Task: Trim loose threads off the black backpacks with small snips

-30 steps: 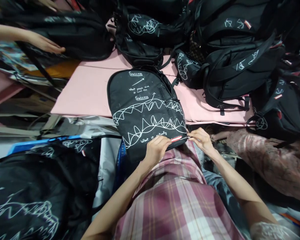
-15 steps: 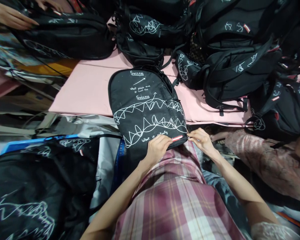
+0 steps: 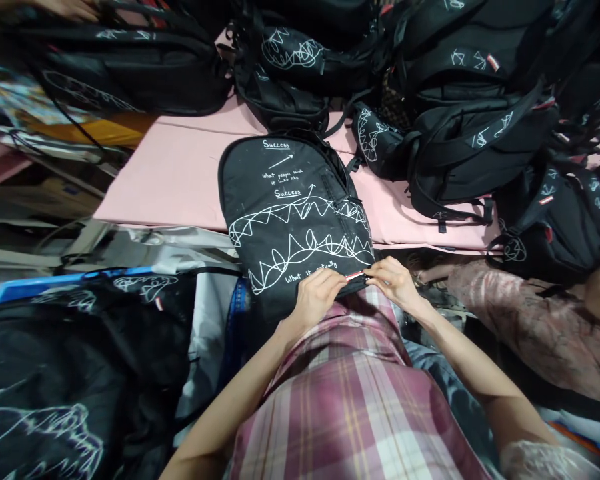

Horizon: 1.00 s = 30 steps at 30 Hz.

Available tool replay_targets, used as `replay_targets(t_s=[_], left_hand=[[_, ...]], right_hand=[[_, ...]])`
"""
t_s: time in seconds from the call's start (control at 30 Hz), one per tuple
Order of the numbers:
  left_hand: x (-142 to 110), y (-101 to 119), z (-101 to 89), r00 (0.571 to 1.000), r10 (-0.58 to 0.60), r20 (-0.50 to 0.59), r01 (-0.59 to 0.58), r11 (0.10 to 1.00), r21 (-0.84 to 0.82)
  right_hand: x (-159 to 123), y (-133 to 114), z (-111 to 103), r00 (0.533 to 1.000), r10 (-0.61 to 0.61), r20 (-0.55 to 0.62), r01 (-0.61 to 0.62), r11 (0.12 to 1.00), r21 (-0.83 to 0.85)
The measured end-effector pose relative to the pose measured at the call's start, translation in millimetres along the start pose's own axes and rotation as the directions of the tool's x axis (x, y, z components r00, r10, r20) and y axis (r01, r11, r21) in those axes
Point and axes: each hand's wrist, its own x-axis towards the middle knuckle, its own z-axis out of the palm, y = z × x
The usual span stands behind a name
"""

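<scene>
A black backpack (image 3: 275, 220) with white printed writing and scribbled lines lies front up across the pink table edge, its lower end over my lap. My left hand (image 3: 320, 293) grips its lower edge, fingers on top by the left end of a small red-and-white label (image 3: 354, 275). At the label's other end, the fingertips of my right hand (image 3: 395, 283) are pinched together on the bag's lower right edge. A tiny dark piece with pale spots shows under those fingertips; I cannot make out what it is.
More black backpacks (image 3: 480, 140) are heaped along the back and right of the pink table (image 3: 165, 173). Another printed backpack (image 3: 145, 347) lies at my left by a blue crate (image 3: 70, 283). A person's patterned sleeve (image 3: 520, 307) is close on my right.
My right hand has shifted slightly left, from the bag's corner to the label's right end. My left hand stays in place. At upper left, another person's hands have drawn back from a bag.
</scene>
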Motion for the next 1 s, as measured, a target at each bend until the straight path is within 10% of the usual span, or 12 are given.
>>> replay_targets(t_s=[0.4,0.7,1.0], left_hand=[[-4,-3,0.4,1.0,-0.013,0.012,0.013,1.0,-0.004],[-7,7,1.9,0.994,-0.077,-0.074,0.079,0.996,0.03],[-10,3,2.1,0.999,-0.053,-0.002,0.053,0.996,0.072]], right_hand=[[9,-19,9,0.999,0.004,0.046,-0.003,1.0,-0.028],[-15,7,-31,0.917,0.39,0.085,-0.398,0.912,0.103],[-10,13,-26,0.886,0.436,0.155,-0.459,0.873,0.167]])
